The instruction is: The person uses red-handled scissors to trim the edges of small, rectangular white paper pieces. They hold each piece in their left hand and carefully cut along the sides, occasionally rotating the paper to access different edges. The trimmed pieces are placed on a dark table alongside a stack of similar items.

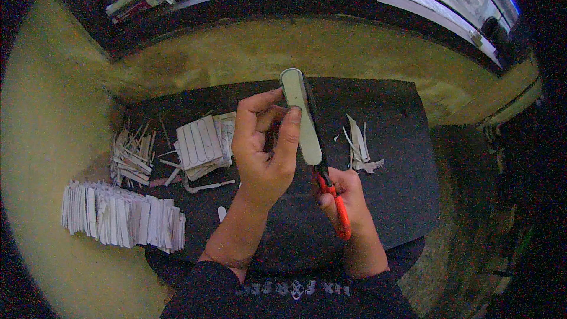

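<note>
Plenty of open dark tabletop [401, 136] there, past the scraps to its right edge.
Above it, the left hand [263, 142] pinches a pale round-ended strip [308, 133]; the right hand [348, 192] is wrapped round red-handled scissors [342, 215] running alongside.

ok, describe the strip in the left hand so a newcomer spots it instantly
Find the black table. Above its middle, the left hand pinches a pale, round-ended strip alongside red-handled scissors. Unlike the packed row of pale pieces at lower left, it is held up alone.
</note>
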{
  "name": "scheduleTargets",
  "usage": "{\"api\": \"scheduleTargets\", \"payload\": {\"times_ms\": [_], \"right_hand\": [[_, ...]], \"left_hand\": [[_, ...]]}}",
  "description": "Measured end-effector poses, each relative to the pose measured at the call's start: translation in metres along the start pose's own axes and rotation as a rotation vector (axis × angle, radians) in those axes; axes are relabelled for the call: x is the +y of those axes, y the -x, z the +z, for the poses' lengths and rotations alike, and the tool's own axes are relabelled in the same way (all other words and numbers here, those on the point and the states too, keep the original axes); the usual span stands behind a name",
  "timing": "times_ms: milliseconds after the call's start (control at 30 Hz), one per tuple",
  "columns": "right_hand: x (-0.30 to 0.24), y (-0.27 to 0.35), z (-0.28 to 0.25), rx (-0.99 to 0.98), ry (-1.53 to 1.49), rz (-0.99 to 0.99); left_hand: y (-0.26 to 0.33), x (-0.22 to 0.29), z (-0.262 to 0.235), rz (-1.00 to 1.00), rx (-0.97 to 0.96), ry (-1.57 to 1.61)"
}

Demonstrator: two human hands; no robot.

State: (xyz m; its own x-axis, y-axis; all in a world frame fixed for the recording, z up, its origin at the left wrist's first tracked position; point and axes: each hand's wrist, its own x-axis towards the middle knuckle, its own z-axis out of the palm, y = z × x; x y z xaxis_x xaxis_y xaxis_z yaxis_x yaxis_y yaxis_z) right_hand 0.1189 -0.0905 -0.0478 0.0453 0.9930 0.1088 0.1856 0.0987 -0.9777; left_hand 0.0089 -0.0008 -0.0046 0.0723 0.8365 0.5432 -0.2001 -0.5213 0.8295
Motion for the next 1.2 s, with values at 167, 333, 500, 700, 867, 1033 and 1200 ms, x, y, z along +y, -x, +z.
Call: {"api": "scheduleTargets", "payload": {"times_ms": [167,333,500,700,867,1033,1200], "right_hand": [[0.001,0.000,0.000,-0.002,0.064,-0.016],[-0.004,0.000,-0.002,-0.083,0.025,0.057],[-0.010,0.000,-0.004,-0.161,0.034,0.130],[0.004,-0.002,-0.002,-0.125,-0.010,0.030],[-0.007,-0.005,-0.002,-0.086,-0.103,-0.024],[-0.011,-0.003,-0.003,-0.092,-0.092,0.040],[-0.009,-0.002,0.000,-0.085,-0.114,0.037]], "left_hand": [[-0.001,0.003,-0.001,-0.026,0.012,-0.004],[-0.006,0.003,-0.005,-0.021,0.122,-0.043],[-0.006,-0.001,-0.007,-0.041,0.101,0.009],[0.003,0.003,-0.001,-0.011,-0.038,-0.007],[0.004,0.004,0.000,0.030,-0.085,-0.053],[0.006,0.002,-0.001,0.043,-0.071,-0.057],[0.007,0.001,0.000,0.036,-0.070,-0.008]]}}
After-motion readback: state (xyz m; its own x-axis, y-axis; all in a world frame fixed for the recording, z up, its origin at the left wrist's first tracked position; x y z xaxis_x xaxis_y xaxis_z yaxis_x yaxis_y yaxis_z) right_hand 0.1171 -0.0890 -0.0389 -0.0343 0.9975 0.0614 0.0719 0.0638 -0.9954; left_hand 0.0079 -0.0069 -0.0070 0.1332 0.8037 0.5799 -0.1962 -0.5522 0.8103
